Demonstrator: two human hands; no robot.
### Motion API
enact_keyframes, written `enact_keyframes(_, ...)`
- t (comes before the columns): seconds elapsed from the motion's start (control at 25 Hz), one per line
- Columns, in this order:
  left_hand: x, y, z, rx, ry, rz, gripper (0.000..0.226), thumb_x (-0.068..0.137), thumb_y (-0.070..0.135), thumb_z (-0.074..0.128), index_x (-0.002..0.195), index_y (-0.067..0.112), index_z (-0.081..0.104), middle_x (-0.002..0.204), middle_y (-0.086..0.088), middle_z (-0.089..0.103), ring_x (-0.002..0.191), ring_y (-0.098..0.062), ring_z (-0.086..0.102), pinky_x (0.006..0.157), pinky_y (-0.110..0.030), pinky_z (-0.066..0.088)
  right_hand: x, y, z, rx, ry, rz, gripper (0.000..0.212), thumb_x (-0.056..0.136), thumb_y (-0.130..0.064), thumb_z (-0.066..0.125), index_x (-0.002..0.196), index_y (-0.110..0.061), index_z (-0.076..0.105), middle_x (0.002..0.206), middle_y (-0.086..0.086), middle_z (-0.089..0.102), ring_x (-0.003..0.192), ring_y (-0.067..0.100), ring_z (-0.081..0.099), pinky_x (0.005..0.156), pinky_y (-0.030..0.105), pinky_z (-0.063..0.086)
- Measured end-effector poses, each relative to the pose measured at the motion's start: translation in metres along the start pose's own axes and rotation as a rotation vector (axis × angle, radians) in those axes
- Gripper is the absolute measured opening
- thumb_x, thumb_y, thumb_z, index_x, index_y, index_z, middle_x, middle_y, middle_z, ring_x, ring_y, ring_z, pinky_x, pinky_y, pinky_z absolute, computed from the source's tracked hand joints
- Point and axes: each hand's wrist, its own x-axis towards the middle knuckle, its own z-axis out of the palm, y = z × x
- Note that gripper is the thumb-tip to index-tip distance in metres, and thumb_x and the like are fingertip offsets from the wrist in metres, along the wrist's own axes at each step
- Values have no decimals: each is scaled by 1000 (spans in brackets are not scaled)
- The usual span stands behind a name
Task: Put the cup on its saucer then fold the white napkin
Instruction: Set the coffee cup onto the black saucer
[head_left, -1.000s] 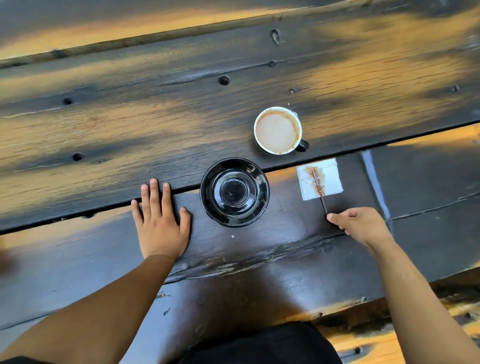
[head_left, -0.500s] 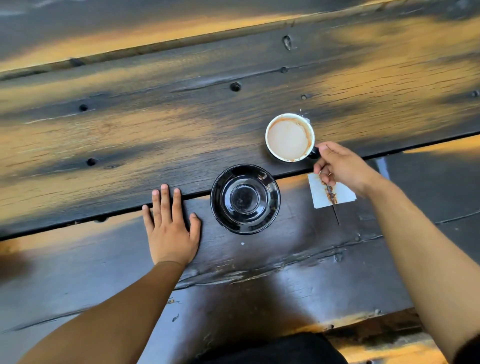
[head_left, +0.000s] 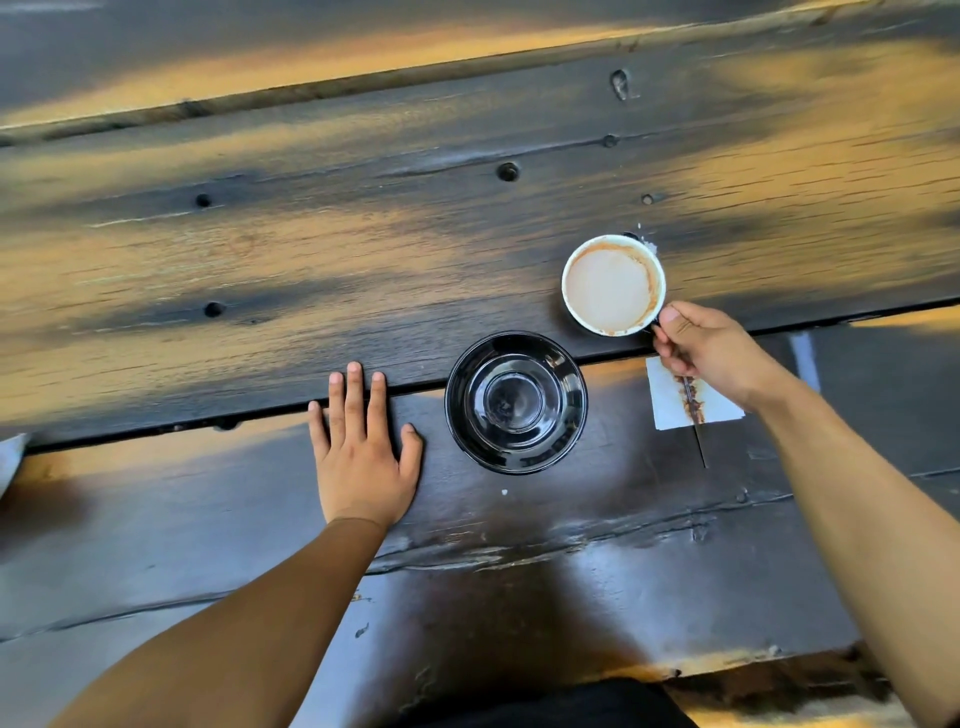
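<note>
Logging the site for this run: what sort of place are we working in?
Probably a cafe table, though nothing beyond the tabletop shows. The signs: a rough dark plank table, a white cup of milky coffee with a black saucer, and a stained napkin with a stir stick.

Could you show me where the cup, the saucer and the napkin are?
cup (head_left: 610, 283), head view, on the milky drink inside it.
saucer (head_left: 516, 402), head view, on its empty centre well.
white napkin (head_left: 667, 402), head view, on its clean left part.
</note>
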Motion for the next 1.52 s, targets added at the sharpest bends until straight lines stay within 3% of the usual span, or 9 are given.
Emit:
enact_keyframes(0.24,0,0,-1,-3,-11,1,72,94,45,36,158,14,25,168,-10,15,157,-27,5,125,-55,6,-27,-12,24,56,3,-28,34,108,-17,37,76,-10,45,69,5,45,50,4,40,49,11,34)
enact_keyframes(0.44,0,1,-3,-5,-16,-3,71,95,46,35,158,14,26,168,-10,15,157,-27,5,125,-55,5,-50,-12,43,62,-93,-47,35,108,-20,36,77,-9,46,70,7,47,59,18,38,57,23,33)
enact_keyframes(0.64,0,1,-2,-1,-22,-1,71,95,47,34,158,15,24,169,-9,14,157,-26,3,125,-54,4,-54,1,62,-8,-191,-66,37,108,-22,39,75,-10,49,70,8,50,55,12,42,54,16,35)
enact_keyframes(1.04,0,-1,-2,-10,-21,3,71,95,47,34,158,14,25,168,-10,15,157,-27,4,125,-56,6,-48,16,86,-89,-232,-97,38,100,-44,41,71,-22,52,66,-6,53,58,12,43,58,17,36)
enact_keyframes(1.4,0,-1,-2,-17,-8,7,72,95,47,35,158,14,26,168,-11,16,157,-27,5,125,-56,6,-49,14,81,-148,-257,-88,37,107,-29,43,72,-22,54,68,-14,54,63,4,46,64,16,40)
enact_keyframes(1.52,1,0,-2,-15,-11,9,71,95,47,35,158,14,25,168,-11,16,157,-27,5,124,-56,6,-44,12,76,-248,-225,-86,33,106,-28,46,77,-26,60,71,-17,57,69,5,48,70,22,41)
